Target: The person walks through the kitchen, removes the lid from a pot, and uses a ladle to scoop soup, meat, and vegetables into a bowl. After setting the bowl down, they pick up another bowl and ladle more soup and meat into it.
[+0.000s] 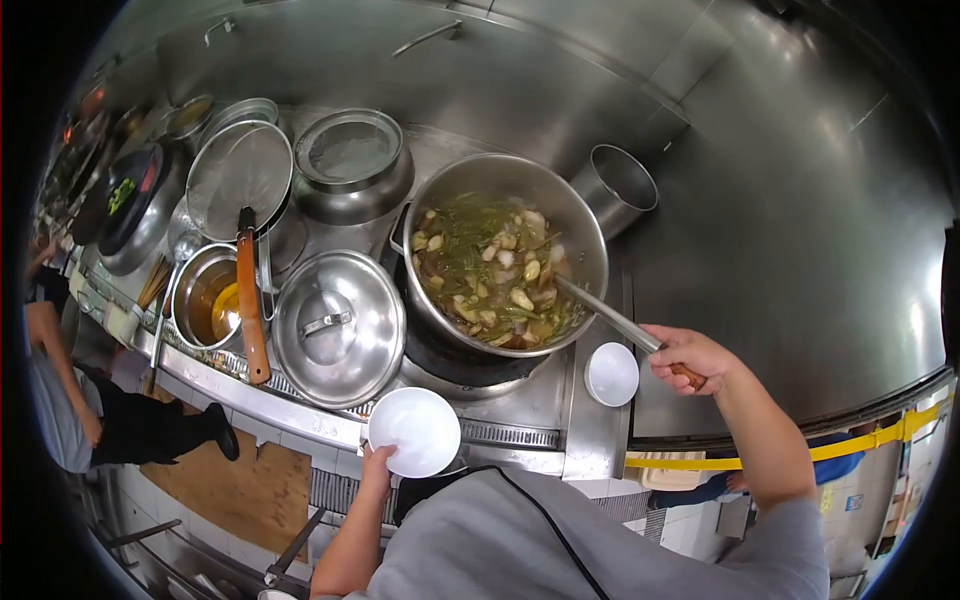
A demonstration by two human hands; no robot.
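Observation:
My left hand [376, 470] grips the rim of a white bowl [425, 425], thumb over its inside, in front of the stove's edge. My right hand [690, 360] is wrapped round the wooden end of a long metal-handled ladle [615, 318]. The ladle's head is hidden in a large steel pot [597, 235] of stew [490, 260], with green strands and pale chunks in broth. A second white bowl [612, 374] sits on the counter right of the pot, close to my right hand. A steel lid [340, 325] lies left of the pot.
Left stand a strainer [238, 180] with a wooden handle, a pot of brownish liquid [205, 300] and a lidded steel pot [352, 165]. A steel cylinder [618, 185] stands behind right. Another person [75, 390] is at far left; a yellow bar [780, 450] runs at right.

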